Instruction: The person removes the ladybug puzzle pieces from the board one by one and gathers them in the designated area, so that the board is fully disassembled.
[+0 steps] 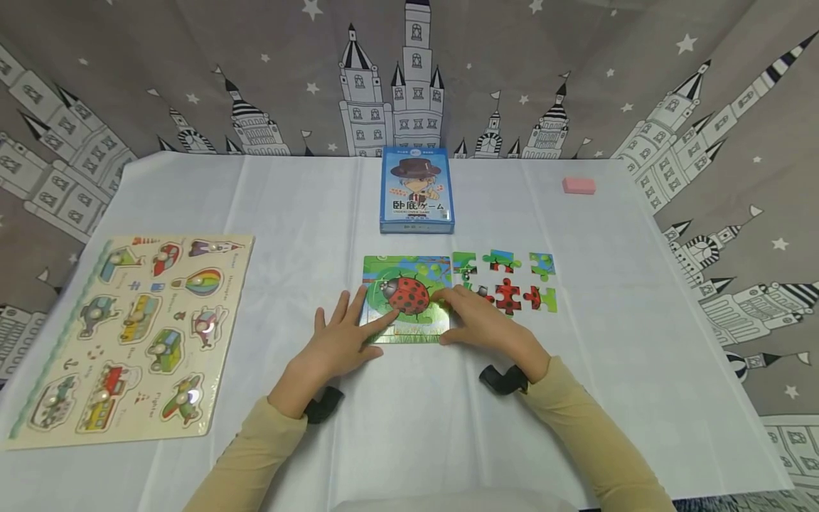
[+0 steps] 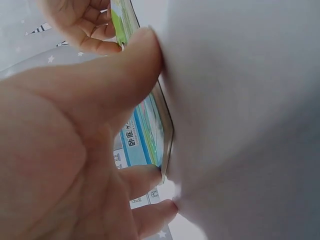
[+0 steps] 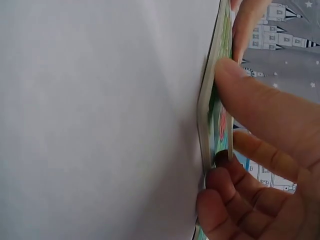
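In the head view a small ladybug puzzle board (image 1: 419,328) lies flat at the middle of the table. My left hand (image 1: 335,343) rests at its left side, fingers spread and the index finger straight across the picture. At the right side my right hand (image 1: 483,323) bends its fingers over the edge. The right wrist view shows a thin pale-edged piece (image 3: 230,137) standing tilted between that hand's thumb and fingers. How much of the picture it carries is hidden. Several loose jigsaw pieces (image 1: 507,295) lie right of the board, some partly behind the right hand.
A blue card-game box (image 1: 417,188) lies behind the board. To the left is a large wooden vehicle puzzle (image 1: 137,334) with knobs. A pink block (image 1: 579,185) sits at the back right. A grey castle-print cloth (image 1: 486,71) hangs behind the white-covered table (image 1: 627,355).
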`<state>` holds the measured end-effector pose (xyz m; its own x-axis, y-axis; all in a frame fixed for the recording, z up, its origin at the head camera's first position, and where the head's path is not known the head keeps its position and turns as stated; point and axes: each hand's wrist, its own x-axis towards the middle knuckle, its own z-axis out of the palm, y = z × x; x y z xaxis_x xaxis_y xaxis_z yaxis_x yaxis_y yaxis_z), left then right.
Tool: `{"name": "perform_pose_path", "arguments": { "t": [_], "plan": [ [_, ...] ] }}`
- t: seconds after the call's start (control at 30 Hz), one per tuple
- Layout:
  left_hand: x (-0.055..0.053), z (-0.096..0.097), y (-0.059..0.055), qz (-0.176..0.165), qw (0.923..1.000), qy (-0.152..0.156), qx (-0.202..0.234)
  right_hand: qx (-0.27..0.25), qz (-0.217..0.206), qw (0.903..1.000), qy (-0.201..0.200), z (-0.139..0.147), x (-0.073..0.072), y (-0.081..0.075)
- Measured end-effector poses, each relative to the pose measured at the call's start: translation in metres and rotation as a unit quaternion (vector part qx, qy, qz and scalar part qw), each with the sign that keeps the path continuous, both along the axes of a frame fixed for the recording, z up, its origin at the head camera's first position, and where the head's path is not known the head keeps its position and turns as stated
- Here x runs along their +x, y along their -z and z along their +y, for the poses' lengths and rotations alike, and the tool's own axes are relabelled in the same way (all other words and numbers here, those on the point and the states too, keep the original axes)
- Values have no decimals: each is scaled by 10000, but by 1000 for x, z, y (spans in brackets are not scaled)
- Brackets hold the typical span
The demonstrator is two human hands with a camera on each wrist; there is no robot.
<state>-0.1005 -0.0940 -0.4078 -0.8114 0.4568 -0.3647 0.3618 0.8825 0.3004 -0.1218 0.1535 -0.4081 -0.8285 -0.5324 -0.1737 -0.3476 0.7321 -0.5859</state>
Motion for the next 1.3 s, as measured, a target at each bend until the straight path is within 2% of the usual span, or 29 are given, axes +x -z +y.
{"name": "perform_pose_path", "arguments": {
  "t": [0.3, 0.47, 0.57, 0.8, 1.07, 1.3],
  "plan": [
    [2, 0, 0, -13, 10000, -20, 5, -21, 42, 9999, -96, 2, -2, -2],
    [2, 1, 1, -24, 9999, -52, -99, 7, 272, 9996, -30, 7, 2, -3],
    [3, 1, 1, -54, 9998, -64, -196, 17, 271, 9995, 145, 16, 6, -6],
    [3, 0, 1, -97, 9998, -25, -170, -100, 41, 9968, 786, 62, 15, -14],
    [3, 1, -1, -171, 9998, 0, -73, 54, -222, 9915, 1279, 128, 37, -17],
    [4, 2, 0, -160, 9998, 29, -64, 103, -515, 9863, 1564, 144, 42, -12]
  ]
}}
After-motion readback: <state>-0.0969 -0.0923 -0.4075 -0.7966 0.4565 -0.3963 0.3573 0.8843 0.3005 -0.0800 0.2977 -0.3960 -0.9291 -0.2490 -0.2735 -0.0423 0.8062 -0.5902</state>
